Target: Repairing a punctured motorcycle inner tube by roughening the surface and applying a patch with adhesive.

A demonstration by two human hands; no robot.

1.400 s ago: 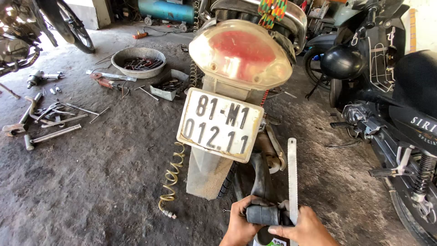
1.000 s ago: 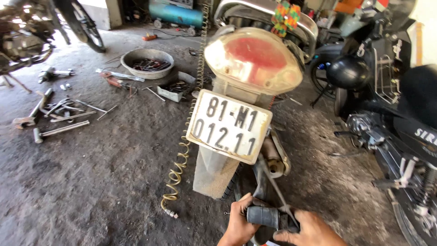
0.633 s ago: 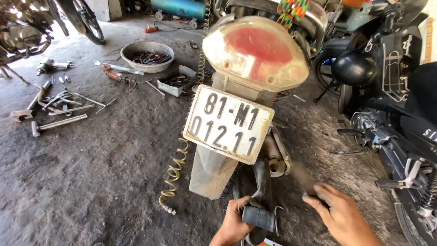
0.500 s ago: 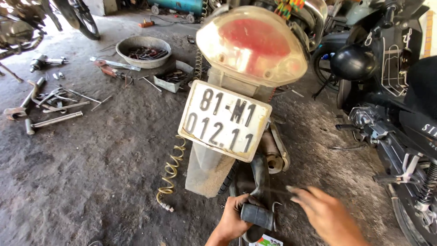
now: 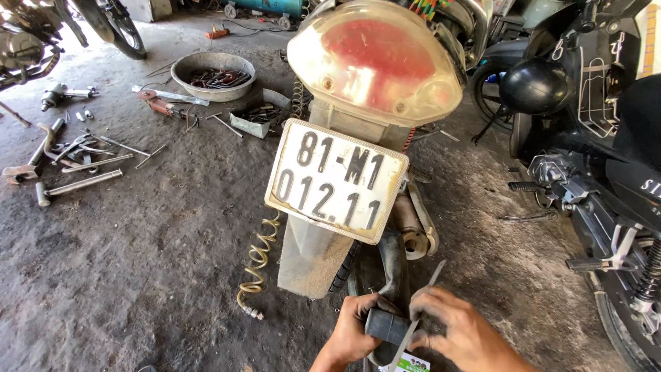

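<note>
Both your hands are low at the frame's bottom, right behind the rear wheel of the motorbike (image 5: 372, 76). Your left hand (image 5: 352, 331) is closed around a loop of black inner tube (image 5: 394, 265) and pins a short dark cylindrical piece (image 5: 385, 326) against it; the piece lies roughly crosswise, one end toward each hand. Your right hand (image 5: 460, 332) is curled over the other end and also grips a flat metal tyre lever (image 5: 421, 303), whose long axis runs up and to the right from the cylinder, tip just short of the exhaust (image 5: 412, 222). So both hands are full and touching the same piece, neither nearer. The tube rises from your hands between the mudguard (image 5: 310, 256) and the exhaust. The number plate (image 5: 335, 180) and tail light overhang it, so headroom looks tight to me. Beside your left: a coiled yellow air hose (image 5: 258, 262) on the floor. Well apart, far left: loose wrenches and bars (image 5: 76, 165), a round metal basin (image 5: 212, 74) of parts. To your right, another black motorbike (image 5: 606, 186) stands near. A small printed packet shows under your hands; I can't tell what it is.
</note>
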